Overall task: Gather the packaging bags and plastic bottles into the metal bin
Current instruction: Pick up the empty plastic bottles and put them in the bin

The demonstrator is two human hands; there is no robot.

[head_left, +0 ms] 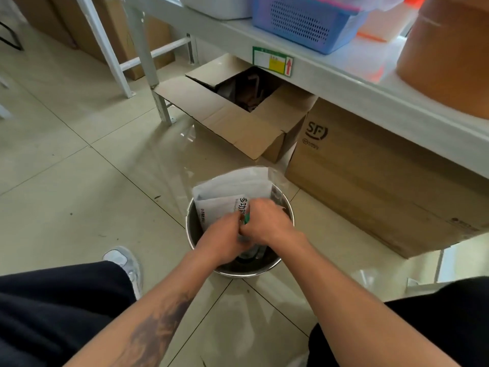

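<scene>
Both hands are down in the metal bin [191,229] on the floor, pressed close together. The left hand [223,241] and right hand [267,221] look clamped on something green and crumpled between them, though it's too blurry to say what. The white packaging bags [227,192] stand upright in the bin, tops poking well over the rim. Main risk I'd guess: shove too hard on one side and the light bin tips, or the stiff bags spring back out. No bottles visible.
</scene>
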